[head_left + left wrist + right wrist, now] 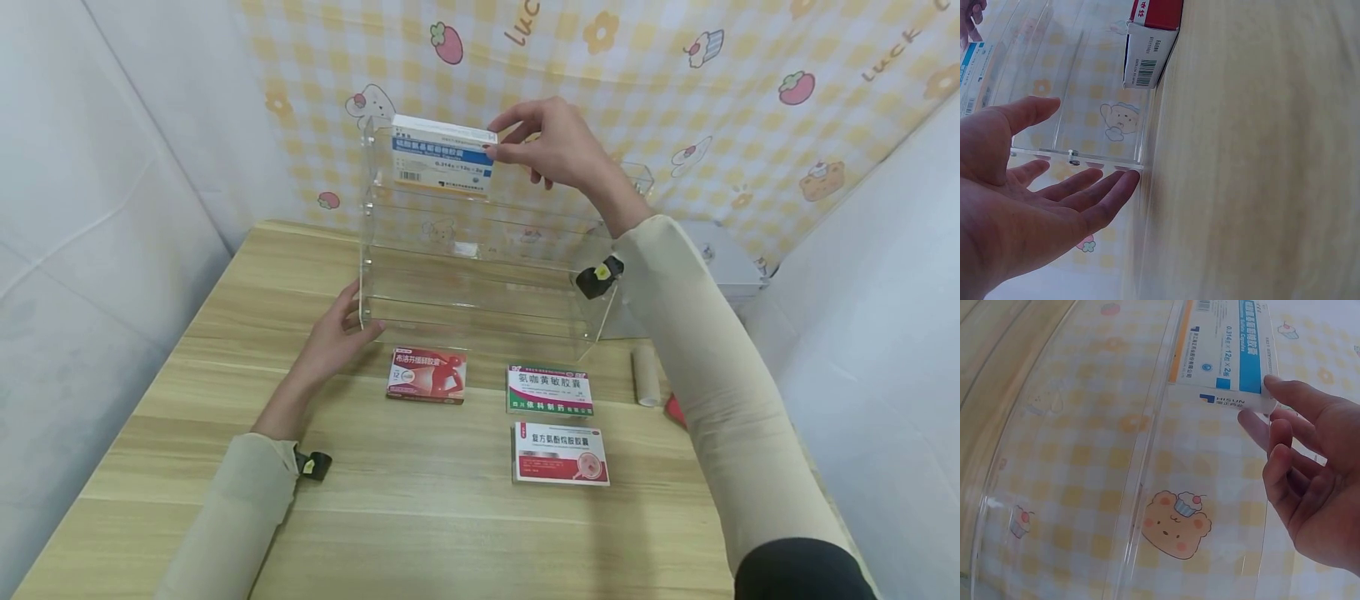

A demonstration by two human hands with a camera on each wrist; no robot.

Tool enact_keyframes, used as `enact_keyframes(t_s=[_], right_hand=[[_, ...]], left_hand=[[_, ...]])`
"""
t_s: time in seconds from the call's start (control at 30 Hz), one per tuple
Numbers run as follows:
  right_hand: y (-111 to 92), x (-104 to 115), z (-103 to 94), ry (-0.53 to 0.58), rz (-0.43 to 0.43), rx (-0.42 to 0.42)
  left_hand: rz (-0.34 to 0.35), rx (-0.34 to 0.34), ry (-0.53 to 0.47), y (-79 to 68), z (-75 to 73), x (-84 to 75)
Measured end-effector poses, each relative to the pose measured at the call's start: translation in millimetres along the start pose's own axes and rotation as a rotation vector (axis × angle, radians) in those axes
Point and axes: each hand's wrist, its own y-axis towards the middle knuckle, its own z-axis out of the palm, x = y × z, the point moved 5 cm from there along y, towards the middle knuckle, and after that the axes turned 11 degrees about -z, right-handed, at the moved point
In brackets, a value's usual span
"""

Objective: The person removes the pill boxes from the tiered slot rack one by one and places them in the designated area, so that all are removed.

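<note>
A clear acrylic tiered rack point(480, 312) stands on the table. On its top tier, at the left end, sits a white and blue medicine box point(442, 162), upright. My right hand point(558, 146) pinches this box at its right upper corner. In the right wrist view the thumb point(1297, 394) lies on the front face, with a finger behind. My left hand point(333, 337) is at the rack's lower left side. Its fingers point(1113, 200) extend along the outside of the side panel, touching it, and the thumb is spread apart.
In front of the rack lie a red medicine box point(426, 375), a green and white one point(550, 390) and a red and white one point(561, 454). To the right are a pale cylinder point(645, 377), a red object point(675, 411) partly behind the sleeve, and a white case point(723, 258).
</note>
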Motion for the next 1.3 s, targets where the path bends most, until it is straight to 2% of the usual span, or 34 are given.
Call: enact_keyframes(t_s=[0.3, 0.83, 1.3], right_hand=[[0.5, 0.1, 2.2, 0.094, -0.025, -0.008], [0.4, -2.5, 0.3, 0.124, -0.007, -0.027], [-2.6, -1.4, -4.1, 0.188, -0.063, -0.083]], left_hand=[[0.003, -0.010, 0.016, -4.2, -1.3, -3.1], [0.003, -0.011, 0.024, -2.2, -0.3, -2.6], [-0.011, -0.016, 0.038, -2.0, -0.1, -2.1]])
